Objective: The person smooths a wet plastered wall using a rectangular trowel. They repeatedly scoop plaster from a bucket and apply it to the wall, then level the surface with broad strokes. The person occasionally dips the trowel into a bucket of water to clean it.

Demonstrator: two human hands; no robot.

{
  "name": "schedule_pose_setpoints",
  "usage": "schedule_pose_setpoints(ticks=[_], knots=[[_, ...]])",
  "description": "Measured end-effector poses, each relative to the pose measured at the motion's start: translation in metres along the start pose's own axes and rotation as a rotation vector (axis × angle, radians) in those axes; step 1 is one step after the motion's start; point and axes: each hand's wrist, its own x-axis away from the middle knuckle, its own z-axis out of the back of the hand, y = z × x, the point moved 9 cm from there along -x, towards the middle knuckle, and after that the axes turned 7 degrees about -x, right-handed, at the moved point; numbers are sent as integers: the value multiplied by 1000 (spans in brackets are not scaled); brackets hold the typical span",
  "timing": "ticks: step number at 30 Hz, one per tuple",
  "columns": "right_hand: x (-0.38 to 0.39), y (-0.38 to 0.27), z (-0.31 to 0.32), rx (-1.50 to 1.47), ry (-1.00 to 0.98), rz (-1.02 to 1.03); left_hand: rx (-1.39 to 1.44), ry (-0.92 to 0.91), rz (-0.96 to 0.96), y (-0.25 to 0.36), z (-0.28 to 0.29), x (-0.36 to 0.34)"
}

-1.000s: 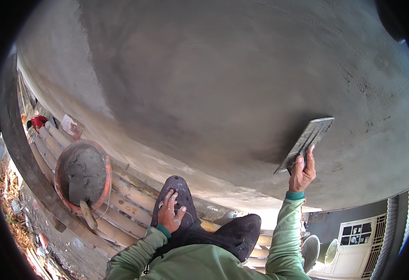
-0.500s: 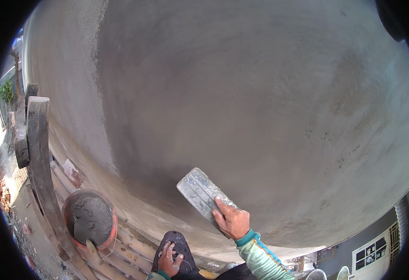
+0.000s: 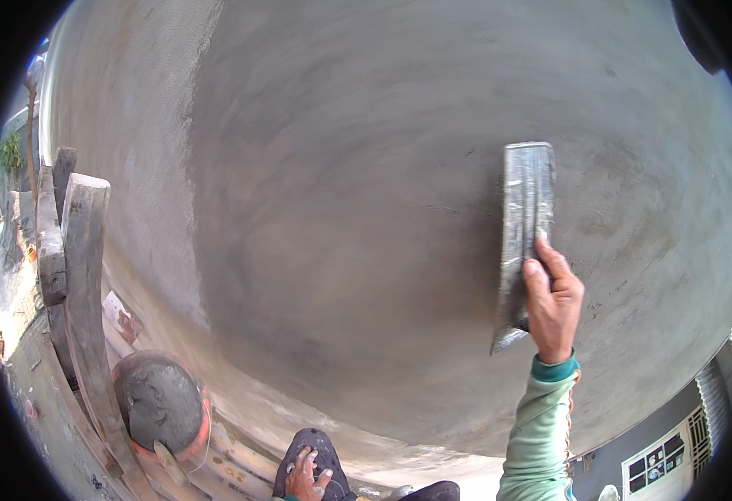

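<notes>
My right hand (image 3: 556, 302) grips a plastering float (image 3: 526, 209), a long grey rectangular board smeared with mortar. The float stands nearly upright against the grey plastered wall (image 3: 341, 217), to the right of the middle. Its handle is mostly hidden behind my fingers. At the lower edge my left hand (image 3: 306, 478) rests on my dark-clad knee (image 3: 314, 441), fingers spread and holding nothing. Left of that knee stands an orange bucket (image 3: 203, 417) of wet mortar (image 3: 161, 397), with a tool's pale wooden handle (image 3: 168, 459) sticking out over its rim.
Upright wooden beams (image 3: 85, 250) stand at the left. Bamboo poles (image 3: 237, 455) lie beneath the bucket, and a stained pale scrap (image 3: 121, 316) leans near the wall's foot. A lighter grey band (image 3: 132, 142) runs down the wall's left side. A white door (image 3: 658, 463) shows at lower right.
My right hand has swept the float up and to the right across the wall, turning it from slanted to nearly upright. My left hand stays on the knee.
</notes>
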Motion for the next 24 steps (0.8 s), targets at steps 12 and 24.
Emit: schedule_pose_setpoints(ticks=[12, 24], knots=[[79, -15, -264, 527, -609, 230, 205, -34, 106, -6, 1, -3], [69, -10, 41, 548, 99, 409, 82, -110, 32, 28, 27, -6]])
